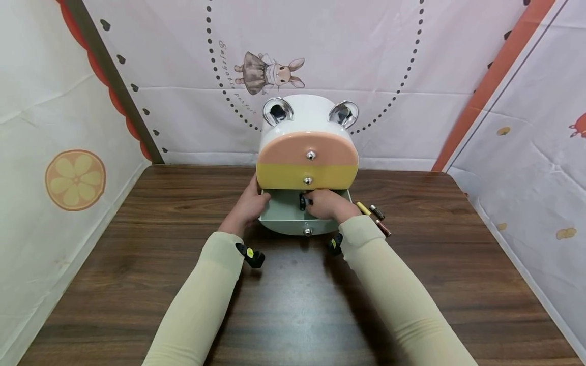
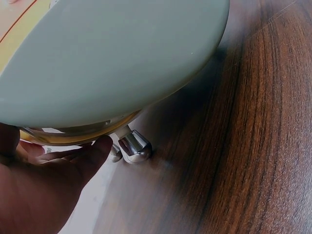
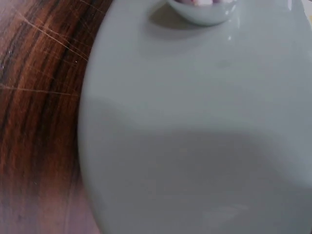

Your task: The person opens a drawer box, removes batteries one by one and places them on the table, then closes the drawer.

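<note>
A small cabinet [image 1: 308,175] with a white body and silver round ears stands at the back of the table, its green bottom drawer [image 1: 279,208] pulled out. My left hand [image 1: 249,206] rests against its left side, thumb by the drawer's edge; in the left wrist view the fingers [image 2: 92,156] lie along the cabinet's side. My right hand [image 1: 327,204] reaches into the drawer and pinches a small black object [image 1: 302,202], its kind unclear. In the right wrist view only the green drawer front [image 3: 195,97] and knob [image 3: 207,14] show; the hand is out of sight.
Right of the drawer, a yellow battery-like cylinder [image 1: 363,208], a black one [image 1: 377,212] and a dark red one [image 1: 383,228] lie on the wooden table [image 1: 293,310]. The orange and yellow drawer fronts [image 1: 281,175] are closed. A printed cloth [image 1: 366,61] hangs behind.
</note>
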`<move>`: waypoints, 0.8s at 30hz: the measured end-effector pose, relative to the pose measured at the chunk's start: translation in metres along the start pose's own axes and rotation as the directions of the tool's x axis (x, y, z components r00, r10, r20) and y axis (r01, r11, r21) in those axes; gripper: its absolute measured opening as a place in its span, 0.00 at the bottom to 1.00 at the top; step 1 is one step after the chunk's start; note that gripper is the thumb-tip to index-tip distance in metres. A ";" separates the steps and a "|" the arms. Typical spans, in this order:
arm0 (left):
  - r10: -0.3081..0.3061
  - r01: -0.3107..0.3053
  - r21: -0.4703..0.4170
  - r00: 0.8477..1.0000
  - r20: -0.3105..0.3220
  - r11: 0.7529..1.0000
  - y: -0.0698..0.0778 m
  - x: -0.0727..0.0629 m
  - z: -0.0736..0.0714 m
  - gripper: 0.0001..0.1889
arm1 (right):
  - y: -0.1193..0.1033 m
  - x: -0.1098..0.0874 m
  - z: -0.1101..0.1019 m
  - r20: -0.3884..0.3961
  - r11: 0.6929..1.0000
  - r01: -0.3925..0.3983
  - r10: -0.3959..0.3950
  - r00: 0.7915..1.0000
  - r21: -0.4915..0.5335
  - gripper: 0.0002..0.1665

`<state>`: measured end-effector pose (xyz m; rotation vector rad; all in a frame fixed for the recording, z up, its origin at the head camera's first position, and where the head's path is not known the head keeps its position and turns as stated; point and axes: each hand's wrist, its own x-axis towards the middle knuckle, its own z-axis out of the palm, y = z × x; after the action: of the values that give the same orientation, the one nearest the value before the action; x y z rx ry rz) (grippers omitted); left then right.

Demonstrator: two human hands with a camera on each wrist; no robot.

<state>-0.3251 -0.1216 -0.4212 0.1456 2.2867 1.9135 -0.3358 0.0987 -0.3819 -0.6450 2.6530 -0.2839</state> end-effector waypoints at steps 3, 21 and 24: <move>-0.001 0.001 -0.004 1.000 0.002 1.000 -0.001 0.000 0.000 0.44 | 0.001 -0.002 -0.001 -0.027 0.998 0.026 -0.028 0.999 -0.057 0.23; 0.021 -0.021 0.008 1.000 -0.010 1.000 -0.001 -0.001 0.001 0.44 | 0.005 -0.006 -0.001 -0.187 0.987 0.088 -0.112 0.976 -0.131 0.15; 0.020 -0.020 0.008 1.000 -0.003 1.000 -0.001 -0.001 0.002 0.45 | 0.007 -0.006 -0.001 -0.156 0.990 0.081 -0.098 0.983 -0.114 0.17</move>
<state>-0.3235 -0.1205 -0.4224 0.1667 2.3042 1.9155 -0.3337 0.1077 -0.3804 -0.8086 2.8134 -0.2291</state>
